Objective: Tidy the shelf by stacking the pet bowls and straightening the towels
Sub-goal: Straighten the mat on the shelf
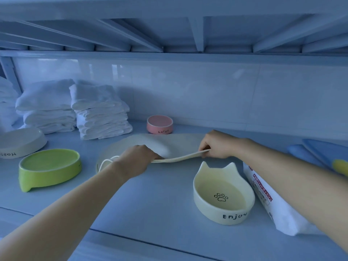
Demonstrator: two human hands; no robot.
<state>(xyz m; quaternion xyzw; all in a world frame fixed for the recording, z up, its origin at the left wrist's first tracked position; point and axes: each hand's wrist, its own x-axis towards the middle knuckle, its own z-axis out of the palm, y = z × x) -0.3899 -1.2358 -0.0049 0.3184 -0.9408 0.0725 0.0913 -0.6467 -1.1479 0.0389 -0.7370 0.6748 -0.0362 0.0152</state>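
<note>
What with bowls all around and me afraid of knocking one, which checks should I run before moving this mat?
1. Grip on the mat: the left hand and the right hand both pinch its raised front edge. Ok.
2. Is the pink bowl off the mat? It sits right at the rear edge. Cannot tell.
3. Is the cat-ear bowl apart from the raised edge? Ok.
4. Is the green bowl apart from the mat's left end? Ok.
5. Bowls stacked: these three and the white bowl each stand singly. Not ok.
6. Are the towel stacks straight? Their edges are uneven. Not ok.
</note>
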